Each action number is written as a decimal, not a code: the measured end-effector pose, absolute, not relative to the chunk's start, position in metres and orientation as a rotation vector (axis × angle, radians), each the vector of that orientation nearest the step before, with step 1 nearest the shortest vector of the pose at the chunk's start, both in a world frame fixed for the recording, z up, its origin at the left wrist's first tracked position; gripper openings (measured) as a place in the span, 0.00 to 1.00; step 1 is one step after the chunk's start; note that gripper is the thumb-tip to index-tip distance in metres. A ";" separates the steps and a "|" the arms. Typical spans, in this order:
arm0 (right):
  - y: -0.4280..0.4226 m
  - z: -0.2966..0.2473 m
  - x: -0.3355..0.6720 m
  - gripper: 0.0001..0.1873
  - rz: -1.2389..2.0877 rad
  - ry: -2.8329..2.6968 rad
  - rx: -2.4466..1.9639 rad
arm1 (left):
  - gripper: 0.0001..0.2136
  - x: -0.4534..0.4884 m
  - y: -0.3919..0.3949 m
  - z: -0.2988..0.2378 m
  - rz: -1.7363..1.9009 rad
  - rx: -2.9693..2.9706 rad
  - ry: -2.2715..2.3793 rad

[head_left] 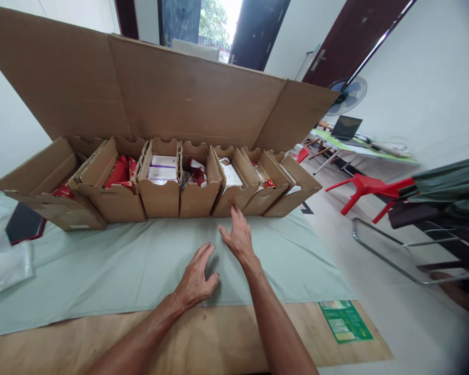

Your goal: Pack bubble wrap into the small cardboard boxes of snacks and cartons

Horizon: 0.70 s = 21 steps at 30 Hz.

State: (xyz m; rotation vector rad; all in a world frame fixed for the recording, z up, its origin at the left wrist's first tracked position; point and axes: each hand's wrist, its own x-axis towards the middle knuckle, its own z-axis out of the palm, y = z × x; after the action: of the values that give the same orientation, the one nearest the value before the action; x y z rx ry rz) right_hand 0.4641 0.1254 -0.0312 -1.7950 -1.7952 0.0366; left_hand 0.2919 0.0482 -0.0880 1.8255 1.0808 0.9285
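The fifth cardboard bin (226,203) from the left is standing on a pale green cloth (140,265), showing a plain brown front and a scalloped top edge. It is holding a white carton (230,174) that is leaning inside. The right hand (239,237) is reaching toward its front wall, thumb parted from the fingers and gripping nothing; whether a fingertip is touching the board, I cannot tell. The left hand (195,280) is hovering nearer the body, its thumb and fingers apart around bare air.

Six similar bins are flanking it in a row. The third is containing white boxes (162,169) with purple edges, the second glossy red packets (119,172), and the fourth a crumpled dark red and white packet (198,173).

Behind, a tall creased cardboard panel (195,94) is rising. The softly wrinkled cloth is covering part of a grained wooden tabletop (203,338).
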 end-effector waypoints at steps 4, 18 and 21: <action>0.111 -0.016 0.471 0.25 0.037 -1.825 -1.755 | 0.35 0.292 0.047 -0.089 0.923 1.773 1.088; 0.169 0.106 0.386 0.19 -0.184 -2.306 -1.764 | 0.20 0.283 0.070 -0.089 1.416 1.255 1.259; 0.160 0.104 0.378 0.23 -0.240 -2.320 -1.753 | 0.18 0.277 0.080 -0.088 1.485 1.177 1.336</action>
State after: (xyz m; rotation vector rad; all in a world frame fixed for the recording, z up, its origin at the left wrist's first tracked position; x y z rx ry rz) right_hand 0.3779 0.1597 0.1040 -1.7528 -2.3196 -0.2401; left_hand 0.2765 0.0799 -0.0877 1.1770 1.3362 1.4846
